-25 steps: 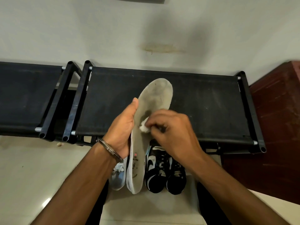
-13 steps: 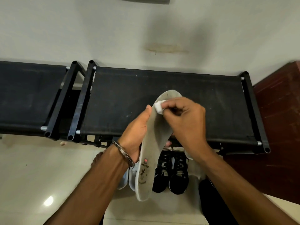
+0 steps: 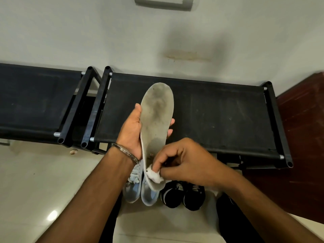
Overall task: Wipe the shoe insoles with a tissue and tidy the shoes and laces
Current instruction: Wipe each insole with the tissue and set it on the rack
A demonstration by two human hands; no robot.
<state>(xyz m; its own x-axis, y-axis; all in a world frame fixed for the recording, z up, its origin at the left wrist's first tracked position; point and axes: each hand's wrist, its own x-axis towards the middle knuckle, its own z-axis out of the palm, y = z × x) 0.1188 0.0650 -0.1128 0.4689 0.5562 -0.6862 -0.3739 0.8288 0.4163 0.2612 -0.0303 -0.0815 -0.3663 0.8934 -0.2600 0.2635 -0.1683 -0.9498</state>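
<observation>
- Near: right hand [image 3: 185,162] fingers pinch wadded tissue [image 3: 155,175] vs heel end of insole [image 3: 156,127], prob. so the wad rubs w/ pressure.
- Left hand [image 3: 130,132] grips insole mid-length, thumb on left edge, fingers behind, so it stays stiff, face up.
- Below on floor: pale shoes [image 3: 140,188] left, black shoes [image 3: 182,195] right, toes near.
- Far: black rack [image 3: 219,116] by wall.

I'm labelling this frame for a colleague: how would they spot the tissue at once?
Start at the black fabric rack against the wall; in front of it the left hand holds a long grey insole upright. At the insole's lower end, the right hand pinches the tissue, a small crumpled wad, the whitest thing there.
</observation>
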